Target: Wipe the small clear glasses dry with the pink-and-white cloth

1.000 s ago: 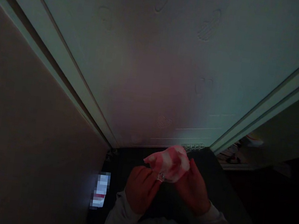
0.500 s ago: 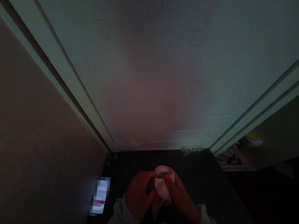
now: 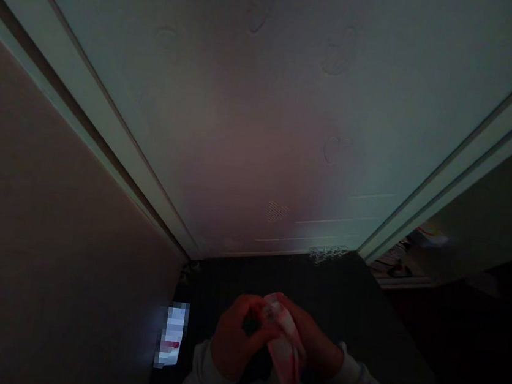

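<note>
Low in the picture, both hands are closed on a pale, pinkish folded strip (image 3: 285,349); whether it is paper or cloth I cannot tell. My left hand (image 3: 237,336) pinches its upper left edge between thumb and fingers. On the right side, my right hand (image 3: 313,340) is wrapped behind the strip, its fingers partly hidden. The strip's long end hangs down below the hands. Reddish light falls on the hands and the strip.
A dark green-black surface (image 3: 361,327) lies under the hands. To the left glows a lit screen (image 3: 172,333), its content blurred. A silvery chain-like pile (image 3: 326,253) sits at the foot of a white embossed panel (image 3: 254,124). Shelf items (image 3: 429,236) show at right.
The strip has turned: its rounded upper opening has flattened, and more length now hangs lower right. My right hand has shifted slightly down. The view has moved a little.
</note>
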Demonstrator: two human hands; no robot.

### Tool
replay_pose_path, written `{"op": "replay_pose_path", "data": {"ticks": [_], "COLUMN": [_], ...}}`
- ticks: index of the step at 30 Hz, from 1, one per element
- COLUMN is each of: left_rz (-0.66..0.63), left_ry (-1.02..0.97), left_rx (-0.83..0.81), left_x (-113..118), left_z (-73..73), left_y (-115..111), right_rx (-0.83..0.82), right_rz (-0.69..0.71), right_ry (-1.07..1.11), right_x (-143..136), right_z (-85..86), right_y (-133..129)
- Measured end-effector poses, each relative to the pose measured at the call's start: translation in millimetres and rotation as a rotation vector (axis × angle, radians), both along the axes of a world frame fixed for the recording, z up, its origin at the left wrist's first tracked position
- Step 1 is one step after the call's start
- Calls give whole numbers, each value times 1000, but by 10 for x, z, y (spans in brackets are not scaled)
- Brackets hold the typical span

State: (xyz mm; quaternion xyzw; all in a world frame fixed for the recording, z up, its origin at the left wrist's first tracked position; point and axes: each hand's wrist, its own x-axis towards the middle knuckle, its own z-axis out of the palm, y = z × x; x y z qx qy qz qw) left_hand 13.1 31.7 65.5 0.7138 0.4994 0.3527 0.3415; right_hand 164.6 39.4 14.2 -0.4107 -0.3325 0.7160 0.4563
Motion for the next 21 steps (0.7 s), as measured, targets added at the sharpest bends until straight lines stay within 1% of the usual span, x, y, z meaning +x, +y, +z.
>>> {"op": "replay_pose_path", "data": {"ticks": [2, 4, 6, 8, 11, 13, 15, 18, 21], "left_rz": [22, 23, 12, 1, -29, -60, -93, -126, -121], "left_ry": [61, 151, 236, 273, 254, 247, 267, 314, 345], "left_rx": [104, 258, 391, 452, 417, 368, 353, 378, 375], "left_x": [20, 39, 54, 60, 46, 24, 0, -24, -23], "left_z": [23, 39, 47, 48, 44, 42, 44, 46, 38], "left_y": [5, 17, 30, 41, 44, 40, 36, 37, 37], "right_rx": [-49, -67, -54, -29, 3, 7, 0, -31, -46], "right_rz": [27, 31, 22, 21, 22, 21, 20, 5, -18], "right_ry": [75, 115, 105, 68, 10, 2, 2, 19, 26], "right_x": [-38, -77, -105, -108, -63, -27, -17, -66, -133], "right_z": [-33, -41, -38, -37, -53, -65, -71, -65, -60], "right_y": [6, 19, 33, 39, 26, 11, 4, 14, 31]}}
